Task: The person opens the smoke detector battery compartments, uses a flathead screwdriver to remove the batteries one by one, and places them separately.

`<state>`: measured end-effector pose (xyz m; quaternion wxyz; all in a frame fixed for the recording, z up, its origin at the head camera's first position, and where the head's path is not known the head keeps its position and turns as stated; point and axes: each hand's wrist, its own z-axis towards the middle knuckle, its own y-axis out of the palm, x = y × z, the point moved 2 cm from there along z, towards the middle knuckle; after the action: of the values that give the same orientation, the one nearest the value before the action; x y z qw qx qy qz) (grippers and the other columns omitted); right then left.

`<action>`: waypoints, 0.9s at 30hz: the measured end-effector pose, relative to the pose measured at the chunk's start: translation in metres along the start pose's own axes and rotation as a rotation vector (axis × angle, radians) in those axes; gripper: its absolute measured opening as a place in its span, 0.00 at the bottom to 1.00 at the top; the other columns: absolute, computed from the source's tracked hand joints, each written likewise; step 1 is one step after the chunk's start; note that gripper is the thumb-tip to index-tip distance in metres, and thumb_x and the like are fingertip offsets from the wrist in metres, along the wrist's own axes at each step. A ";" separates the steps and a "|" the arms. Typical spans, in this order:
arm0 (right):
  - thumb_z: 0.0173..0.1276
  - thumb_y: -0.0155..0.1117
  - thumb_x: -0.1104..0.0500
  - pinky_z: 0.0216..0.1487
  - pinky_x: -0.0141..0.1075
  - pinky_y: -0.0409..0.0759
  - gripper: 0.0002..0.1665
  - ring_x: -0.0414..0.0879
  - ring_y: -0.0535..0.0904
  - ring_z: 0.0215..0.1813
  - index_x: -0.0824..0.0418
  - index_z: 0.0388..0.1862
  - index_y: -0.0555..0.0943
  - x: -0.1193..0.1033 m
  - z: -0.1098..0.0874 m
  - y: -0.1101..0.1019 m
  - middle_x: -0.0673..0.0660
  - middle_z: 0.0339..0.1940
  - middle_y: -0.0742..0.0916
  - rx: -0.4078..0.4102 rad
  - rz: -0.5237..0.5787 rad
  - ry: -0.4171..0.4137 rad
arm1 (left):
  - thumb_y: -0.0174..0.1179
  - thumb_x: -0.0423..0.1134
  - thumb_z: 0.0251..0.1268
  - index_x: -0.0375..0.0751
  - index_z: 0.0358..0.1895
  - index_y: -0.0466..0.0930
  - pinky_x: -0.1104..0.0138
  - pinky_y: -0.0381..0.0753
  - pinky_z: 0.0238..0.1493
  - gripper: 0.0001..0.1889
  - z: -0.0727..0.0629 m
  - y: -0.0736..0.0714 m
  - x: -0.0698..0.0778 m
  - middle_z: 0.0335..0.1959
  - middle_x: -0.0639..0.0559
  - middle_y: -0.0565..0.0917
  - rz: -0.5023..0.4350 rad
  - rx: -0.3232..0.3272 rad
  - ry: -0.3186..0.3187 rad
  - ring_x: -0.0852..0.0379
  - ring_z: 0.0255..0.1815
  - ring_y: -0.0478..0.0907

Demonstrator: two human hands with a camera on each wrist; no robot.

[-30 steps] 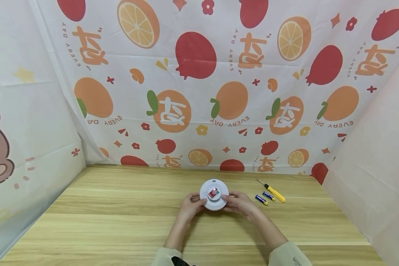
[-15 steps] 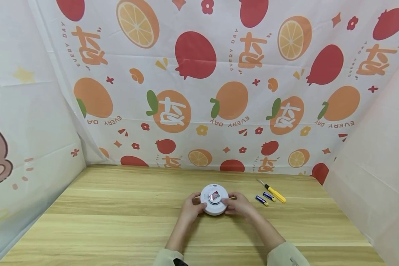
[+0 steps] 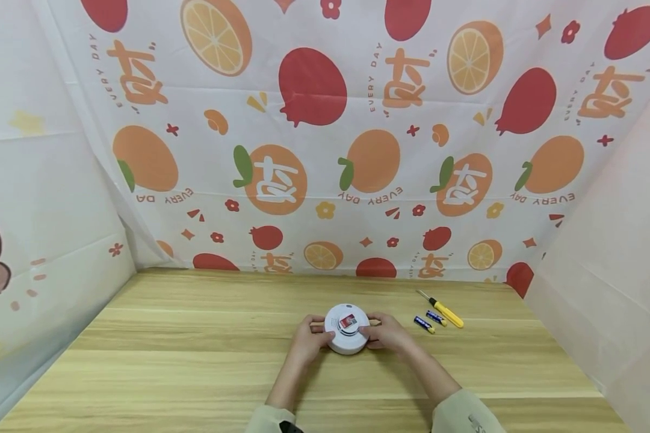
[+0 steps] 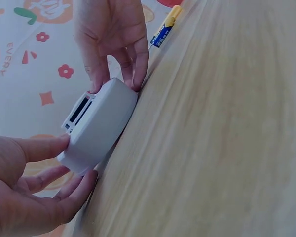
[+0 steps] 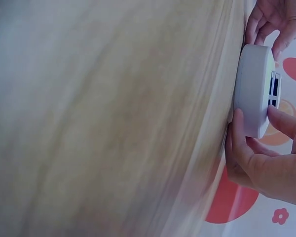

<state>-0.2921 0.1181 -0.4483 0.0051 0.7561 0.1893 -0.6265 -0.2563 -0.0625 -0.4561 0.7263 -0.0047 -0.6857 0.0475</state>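
A round white smoke alarm (image 3: 346, 344) with a raised vented centre and a red sticker on top lies face up, low at the wooden table. My left hand (image 3: 306, 340) grips its left side, thumb on the upper face and fingers along the lower edge. From the opposite side my right hand (image 3: 389, 332) holds it the same way. The left wrist view shows the alarm's white side wall (image 4: 101, 123) between both hands, its underside close to the tabletop. In the right wrist view the vent slots (image 5: 275, 89) show beside the right thumb. The underside is hidden.
Right of the hands, two blue-and-yellow batteries (image 3: 425, 325) lie on the wooden table (image 3: 195, 349). Beside them is a screwdriver (image 3: 448, 313) with a yellow-and-black handle. A fruit-print cloth (image 3: 325, 180) hangs behind the table, and pale cloths flank both sides.
Both hands have brought the smoke alarm down and slightly nearer the person, and its front side wall now shows. The grip is unchanged. The head view has shifted slightly.
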 end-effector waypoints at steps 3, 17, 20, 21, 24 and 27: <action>0.63 0.58 0.67 0.40 0.43 0.82 0.29 0.48 0.78 0.35 0.77 0.60 0.63 0.000 0.000 0.002 0.66 0.40 0.78 -0.006 -0.003 0.003 | 0.61 0.21 0.50 0.18 0.46 0.68 0.61 0.81 0.35 0.19 -0.001 -0.001 0.000 0.35 0.32 0.78 0.021 0.006 0.008 0.49 0.36 0.76; 0.65 0.57 0.66 0.38 0.40 0.82 0.27 0.47 0.77 0.34 0.77 0.60 0.65 -0.002 0.008 0.004 0.61 0.36 0.81 0.002 -0.072 0.011 | 0.60 0.23 0.51 0.15 0.48 0.70 0.58 0.78 0.43 0.20 0.004 -0.001 0.003 0.39 0.33 0.78 0.185 0.025 0.050 0.43 0.41 0.75; 0.64 0.57 0.66 0.37 0.40 0.82 0.26 0.46 0.77 0.33 0.77 0.59 0.66 -0.002 0.008 0.004 0.60 0.34 0.80 0.007 -0.081 0.014 | 0.60 0.22 0.51 0.14 0.47 0.71 0.58 0.78 0.43 0.19 0.004 -0.001 0.003 0.38 0.34 0.78 0.222 0.021 0.068 0.43 0.40 0.75; 0.64 0.57 0.67 0.37 0.40 0.82 0.26 0.46 0.77 0.33 0.77 0.58 0.66 -0.002 0.008 0.004 0.60 0.34 0.81 0.008 -0.081 0.015 | 0.60 0.22 0.51 0.14 0.46 0.71 0.57 0.78 0.43 0.19 0.003 0.000 0.003 0.37 0.34 0.78 0.232 0.020 0.072 0.43 0.40 0.75; 0.63 0.57 0.67 0.36 0.40 0.82 0.25 0.45 0.77 0.32 0.77 0.58 0.66 -0.001 0.009 0.003 0.60 0.33 0.80 0.011 -0.080 0.015 | 0.60 0.23 0.51 0.14 0.46 0.71 0.57 0.78 0.44 0.18 0.003 0.000 0.003 0.38 0.33 0.78 0.256 0.016 0.070 0.43 0.41 0.75; 0.63 0.56 0.67 0.36 0.40 0.82 0.26 0.46 0.77 0.32 0.78 0.58 0.66 -0.001 0.009 0.003 0.61 0.33 0.80 0.013 -0.074 0.019 | 0.60 0.24 0.52 0.15 0.46 0.71 0.56 0.78 0.45 0.18 0.002 0.001 0.004 0.38 0.34 0.79 0.274 0.017 0.060 0.43 0.41 0.76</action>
<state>-0.3000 0.1131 -0.4502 -0.0249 0.7546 0.2132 -0.6201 -0.2582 -0.0609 -0.4520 0.7333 -0.0934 -0.6562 0.1518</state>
